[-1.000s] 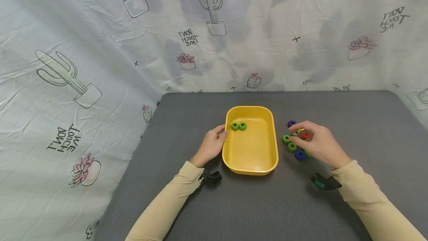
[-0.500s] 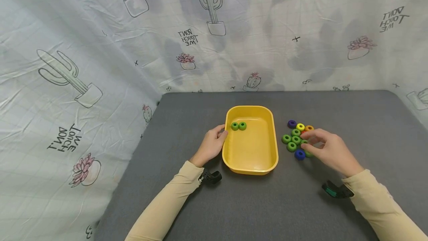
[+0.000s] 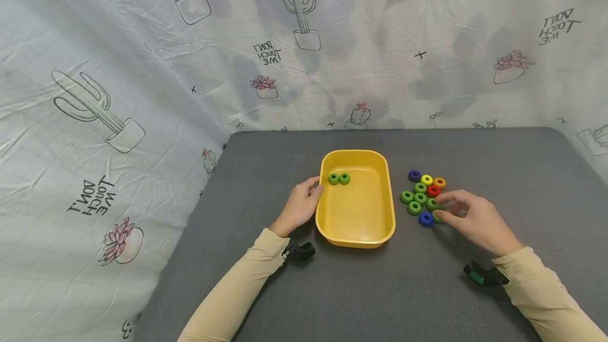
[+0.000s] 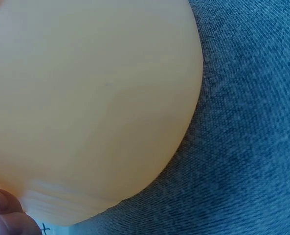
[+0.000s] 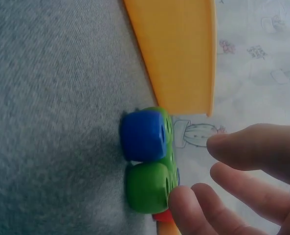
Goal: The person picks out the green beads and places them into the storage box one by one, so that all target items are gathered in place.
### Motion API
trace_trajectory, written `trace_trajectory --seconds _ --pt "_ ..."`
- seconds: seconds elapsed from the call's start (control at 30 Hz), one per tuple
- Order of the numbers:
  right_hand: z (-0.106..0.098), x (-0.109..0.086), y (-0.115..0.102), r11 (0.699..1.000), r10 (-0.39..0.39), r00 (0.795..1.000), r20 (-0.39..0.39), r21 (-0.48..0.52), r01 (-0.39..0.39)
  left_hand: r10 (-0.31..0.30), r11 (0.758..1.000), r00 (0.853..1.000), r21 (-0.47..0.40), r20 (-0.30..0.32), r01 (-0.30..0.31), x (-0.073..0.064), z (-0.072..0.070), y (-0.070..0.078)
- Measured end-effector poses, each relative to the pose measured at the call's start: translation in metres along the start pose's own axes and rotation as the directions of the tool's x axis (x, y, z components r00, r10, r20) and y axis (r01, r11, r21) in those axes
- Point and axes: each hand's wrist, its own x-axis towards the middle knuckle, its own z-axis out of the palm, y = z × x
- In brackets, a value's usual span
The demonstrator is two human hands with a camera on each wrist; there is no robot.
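Observation:
In the head view my left hand (image 3: 298, 207) holds the left side of a yellow plastic tray (image 3: 356, 243), thumb at the rim. Two green beads (image 3: 339, 179) lie side by side inside it, near the far left corner. To the tray's right, several chunky beads with holes lie in a close cluster: green beads (image 3: 407, 197), a blue bead (image 3: 426, 219), a red bead (image 3: 433, 191), an orange bead (image 3: 439, 183), a yellow bead (image 3: 426, 180) and a purple bead (image 3: 415, 176). My right hand (image 3: 480, 220) hovers at the cluster's right edge, fingers parted, fingertips over a green bead (image 5: 147, 188).
The grey tabletop (image 3: 380, 300) extends around the tray and beads. A white cloth (image 3: 361, 67) printed with cacti hangs behind the table and along its left side. Black bands (image 3: 298, 251) sit on both wrists.
My right hand has drawn back rightward and toward me, from above the middle of the bead cluster to its right edge, uncovering more beads. The left hand and tray stay put.

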Motion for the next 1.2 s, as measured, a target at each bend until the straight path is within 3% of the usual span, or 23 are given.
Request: trace_trajectory --seconds 0.43,0.9,1.2 --pt "0.003 -0.001 0.007 1.0 0.024 1.0 0.017 -0.021 -0.024 0.015 1.0 1.0 -0.003 0.007 -0.015 0.0 -0.001 0.0" --pt "0.006 0.0 0.014 1.0 0.006 0.995 0.098 -0.015 -0.004 0.006 1.0 1.0 -0.014 0.003 -0.006 0.0 -0.001 0.0" --pt "0.008 0.0 0.015 1.0 -0.009 0.995 0.103 -0.02 0.011 0.005 1.0 1.0 -0.007 -0.003 -0.005 0.0 0.0 -0.001"
